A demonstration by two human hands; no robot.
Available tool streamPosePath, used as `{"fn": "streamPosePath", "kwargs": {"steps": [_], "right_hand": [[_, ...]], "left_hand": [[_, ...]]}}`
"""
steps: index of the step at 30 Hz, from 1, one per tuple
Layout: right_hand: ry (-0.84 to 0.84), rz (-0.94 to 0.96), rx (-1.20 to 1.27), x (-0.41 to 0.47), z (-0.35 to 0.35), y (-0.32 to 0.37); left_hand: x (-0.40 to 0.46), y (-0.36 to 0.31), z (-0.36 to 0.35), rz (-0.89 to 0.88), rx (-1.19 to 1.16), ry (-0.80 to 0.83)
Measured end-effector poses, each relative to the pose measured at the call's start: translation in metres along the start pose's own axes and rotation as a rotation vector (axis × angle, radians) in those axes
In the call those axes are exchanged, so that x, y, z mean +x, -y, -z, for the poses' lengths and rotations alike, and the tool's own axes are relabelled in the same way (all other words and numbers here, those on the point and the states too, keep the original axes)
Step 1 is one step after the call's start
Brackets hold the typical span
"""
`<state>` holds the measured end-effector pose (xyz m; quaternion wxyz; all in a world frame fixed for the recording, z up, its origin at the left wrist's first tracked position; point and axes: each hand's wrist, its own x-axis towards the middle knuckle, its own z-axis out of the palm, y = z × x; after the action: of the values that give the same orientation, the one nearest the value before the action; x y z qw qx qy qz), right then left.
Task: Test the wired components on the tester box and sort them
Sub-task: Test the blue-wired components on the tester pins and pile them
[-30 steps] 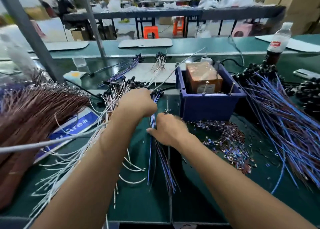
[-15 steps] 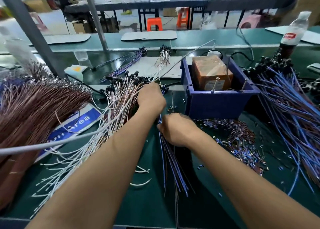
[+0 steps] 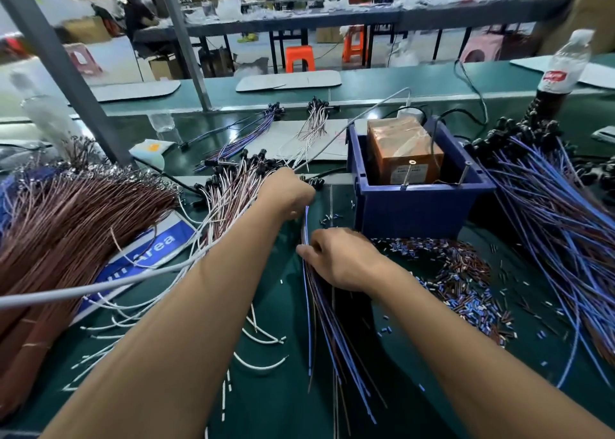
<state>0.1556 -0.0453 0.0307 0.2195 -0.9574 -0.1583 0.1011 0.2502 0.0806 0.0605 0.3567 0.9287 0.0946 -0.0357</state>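
The right hand [image 3: 342, 259] is laid knuckles up on a bundle of thin blue and brown wires [image 3: 327, 332], its fingers curled onto the strands. The left hand [image 3: 289, 190] is reached further forward, fingers curled under and hidden; whether the wires are gripped cannot be told. Just right of both hands, a brown taped tester box [image 3: 404, 152] is seated in a blue plastic bin [image 3: 416, 205] on the green surface [image 3: 283, 405].

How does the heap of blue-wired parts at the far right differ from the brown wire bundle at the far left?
The blue-wired heap is blue and purple; the brown wire bundle is reddish brown. The blue-wired heap ends in black heads at its far end and splays loosely; the brown wire bundle shows bare silvery tips and packs densely. Both lie on the green bench, untouched by either hand.
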Motion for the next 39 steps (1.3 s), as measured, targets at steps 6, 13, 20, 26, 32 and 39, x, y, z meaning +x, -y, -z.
{"fn": "streamPosePath", "kwargs": {"steps": [6, 13, 20, 26, 32, 39], "right_hand": [[-0.028, 0.010, 0.027, -0.003, -0.001, -0.002], [-0.021, 0.002, -0.012, -0.002, -0.002, 0.000], [-0.026, 0.017, -0.089, -0.002, -0.004, 0.003], [0.001, -0.014, 0.054, -0.002, 0.001, 0.001], [0.057, 0.095, 0.521, -0.030, 0.013, -0.015], [-0.111, 0.310, 0.871, -0.077, 0.039, -0.048]], "left_hand": [[-0.003, 0.001, -0.001, -0.062, 0.155, -0.068], [-0.010, 0.013, -0.012, -0.090, 0.216, -0.206], [-0.013, 0.007, -0.005, -0.137, 0.210, -0.293], [-0.032, -0.020, 0.006, 0.034, -0.486, 0.006], [-0.063, -0.045, 0.035, -0.133, -1.063, -0.021], [-0.086, -0.064, 0.052, -0.488, -1.172, -0.221]]}}
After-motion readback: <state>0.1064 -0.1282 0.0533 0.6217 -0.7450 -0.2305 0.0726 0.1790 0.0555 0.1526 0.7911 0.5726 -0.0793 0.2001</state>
